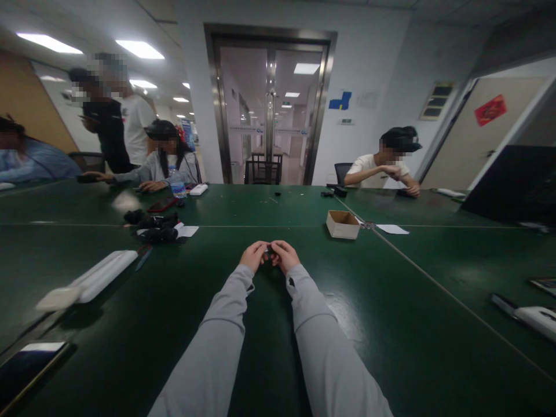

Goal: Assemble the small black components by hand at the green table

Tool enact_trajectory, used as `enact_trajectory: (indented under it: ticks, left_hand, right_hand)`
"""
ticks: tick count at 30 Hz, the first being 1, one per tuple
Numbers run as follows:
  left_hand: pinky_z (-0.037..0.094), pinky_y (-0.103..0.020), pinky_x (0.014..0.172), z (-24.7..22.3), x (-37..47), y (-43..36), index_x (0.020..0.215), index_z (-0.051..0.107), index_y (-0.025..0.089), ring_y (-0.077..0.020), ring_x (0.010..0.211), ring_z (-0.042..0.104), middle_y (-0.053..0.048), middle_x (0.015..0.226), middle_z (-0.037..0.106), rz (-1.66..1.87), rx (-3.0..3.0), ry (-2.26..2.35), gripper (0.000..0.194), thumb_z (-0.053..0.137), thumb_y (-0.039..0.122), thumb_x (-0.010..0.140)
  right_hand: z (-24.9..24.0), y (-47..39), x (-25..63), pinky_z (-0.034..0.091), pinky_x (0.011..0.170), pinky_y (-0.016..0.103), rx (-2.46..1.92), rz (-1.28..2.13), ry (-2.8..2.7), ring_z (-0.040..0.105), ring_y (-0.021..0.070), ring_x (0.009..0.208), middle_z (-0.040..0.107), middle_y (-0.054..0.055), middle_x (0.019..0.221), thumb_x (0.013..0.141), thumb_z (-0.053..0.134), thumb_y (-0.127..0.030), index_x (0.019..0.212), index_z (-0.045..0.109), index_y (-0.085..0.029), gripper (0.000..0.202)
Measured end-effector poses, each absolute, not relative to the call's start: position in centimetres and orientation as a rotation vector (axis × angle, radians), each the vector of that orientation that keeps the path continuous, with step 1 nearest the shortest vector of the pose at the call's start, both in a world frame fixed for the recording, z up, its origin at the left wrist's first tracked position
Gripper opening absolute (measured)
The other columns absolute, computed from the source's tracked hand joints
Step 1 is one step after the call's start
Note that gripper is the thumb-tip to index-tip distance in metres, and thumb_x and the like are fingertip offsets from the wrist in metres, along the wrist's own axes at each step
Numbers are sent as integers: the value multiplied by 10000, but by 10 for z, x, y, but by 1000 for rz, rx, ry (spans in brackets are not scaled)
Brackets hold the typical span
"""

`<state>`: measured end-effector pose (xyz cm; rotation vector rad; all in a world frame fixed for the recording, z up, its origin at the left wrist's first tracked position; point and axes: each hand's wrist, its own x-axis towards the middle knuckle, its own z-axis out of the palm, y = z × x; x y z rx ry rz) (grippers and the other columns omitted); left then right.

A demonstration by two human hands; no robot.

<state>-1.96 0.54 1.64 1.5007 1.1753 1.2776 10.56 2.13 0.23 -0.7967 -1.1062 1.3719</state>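
Note:
Both my arms reach forward over the green table point(269, 214), in grey sleeves. My left hand point(253, 255) is closed, with thumb and fingertips pinched together. Close beside it, my right hand point(285, 255) is closed in the same way, fingertips turned toward the left ones. Between the fingertips there seems to be something small, with a light glint and a dark part. It is too small and too covered by the fingers to name. Ahead and to the right of my hands stands an open cardboard box point(343, 230).
A white power strip point(106, 275), a phone point(35, 362) and black gear point(158, 227) lie to my left. White paper point(392, 229) lies beyond the box. A water bottle point(177, 184) stands near a seated person point(167, 156); another person point(386, 165) sits far right.

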Motion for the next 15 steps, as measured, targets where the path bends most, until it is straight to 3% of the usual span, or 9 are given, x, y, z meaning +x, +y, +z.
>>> enact_trajectory:
  ticks: [3, 8, 13, 15]
  left_hand:
    - [326, -178, 406, 17, -20, 5, 878, 593, 156, -55, 426, 434, 2, 682, 567, 1280, 1464, 1156, 269, 486, 268, 659]
    - [323, -177, 406, 17, -20, 6, 863, 601, 152, -69, 415, 433, 18, 547, 520, 1257, 1475, 1177, 268, 470, 309, 691]
    - [331, -173, 404, 16, -20, 7, 884, 601, 161, -60, 434, 446, 1, 672, 567, 1299, 1485, 1141, 264, 497, 255, 660]
    - [329, -169, 400, 16, -21, 7, 882, 602, 155, -62, 429, 436, 9, 623, 546, 1300, 1486, 1144, 262, 496, 258, 665]
  right_hand:
    - [3, 21, 106, 371, 291, 164, -793, 1378, -1103, 445, 89, 326, 528, -30, 449, 572, 688, -390, 814, 538, -150, 373]
    - [3, 21, 106, 373, 296, 165, -792, 1385, -1102, 448, 90, 332, 519, -35, 444, 581, 691, -377, 800, 543, -156, 344]
    - [5, 19, 106, 377, 302, 169, -804, 1387, -1088, 451, 89, 343, 514, -37, 458, 586, 692, -362, 798, 549, -164, 324]
    - [5, 19, 106, 376, 301, 168, -806, 1388, -1084, 449, 87, 344, 517, -38, 465, 582, 692, -361, 796, 550, -165, 323]
